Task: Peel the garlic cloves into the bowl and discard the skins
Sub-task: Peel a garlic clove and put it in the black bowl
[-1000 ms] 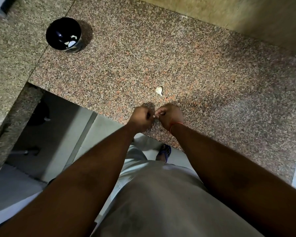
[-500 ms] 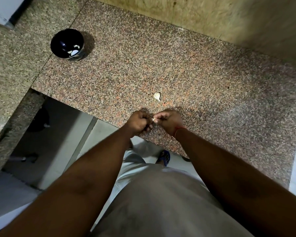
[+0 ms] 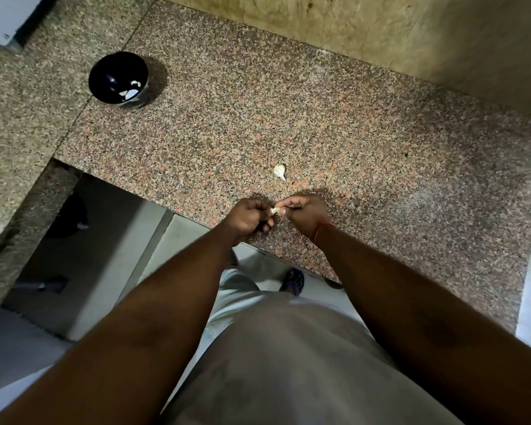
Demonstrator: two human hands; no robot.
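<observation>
My left hand [image 3: 248,216] and my right hand [image 3: 304,212] meet over the near edge of the granite counter [image 3: 365,148]. Between their fingertips sits a small pale garlic clove [image 3: 275,210]; both hands pinch it with curled fingers. Another unpeeled clove [image 3: 280,171] lies on the counter just beyond my hands. A black bowl [image 3: 105,87] stands far to the back left, with a few white peeled cloves [image 3: 132,89] in its bottom.
A beige wall [image 3: 380,32] rises behind the counter. Left of the slab the counter steps down to a dark gap and the floor [image 3: 74,256]. My foot in a blue sandal [image 3: 293,280] shows below the counter edge.
The view has shifted, so bowl and loose clove sit lower in frame. My hands stay at the counter edge, slightly further apart, working the same clove.
</observation>
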